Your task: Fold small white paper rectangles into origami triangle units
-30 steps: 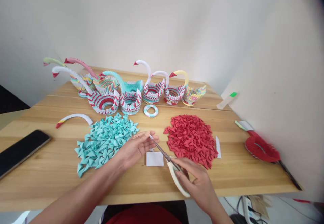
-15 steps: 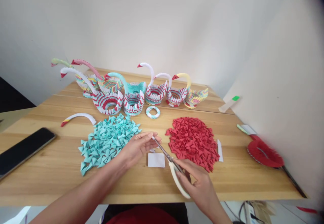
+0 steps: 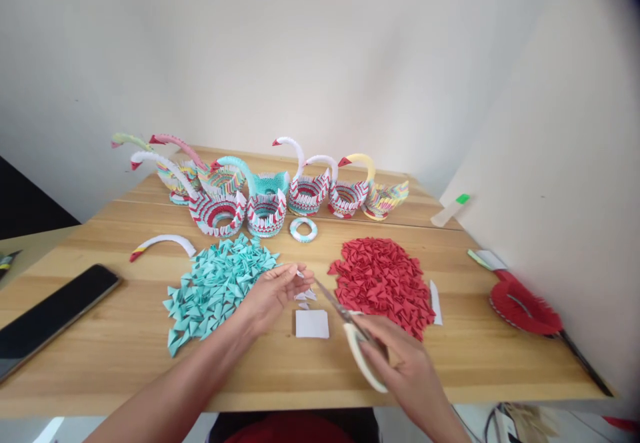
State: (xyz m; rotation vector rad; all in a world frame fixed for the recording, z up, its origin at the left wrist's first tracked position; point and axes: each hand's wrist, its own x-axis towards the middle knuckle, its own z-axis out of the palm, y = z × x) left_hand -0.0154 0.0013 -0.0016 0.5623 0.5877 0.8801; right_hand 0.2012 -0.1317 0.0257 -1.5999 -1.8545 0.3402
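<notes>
"Since you stand nearer, what has just changed on the wooden table (image 3: 250,386)?"

"If we take the white paper stack (image 3: 312,324) as our mark, the turquoise heap (image 3: 223,289) to its left and the red heap (image 3: 383,286) to its right and beyond lie as they did half a second ago. But the right hand (image 3: 397,346), at the right of the stack, has drawn back a little, and with it the scissors (image 3: 346,313). Their tips touched the work before; now a small gap is there."

"And what does it mean, in your opinion?"

"I would judge that one snip is finished, or at least paused. Some scraps (image 3: 306,295) lie just beyond the stack; whether one fell just now, I cannot tell."

"How are the hands placed?"

"The right one grips the scissors by the handles, blades pointing across to the left; if they are quite closed, I cannot say. The left hand (image 3: 277,287) is raised, beyond and to the left of the stack, with the other fingers loosely bent. Its thumb and forefinger pinch a tiny white piece (image 3: 300,273), which is above and beyond the stack."
</notes>
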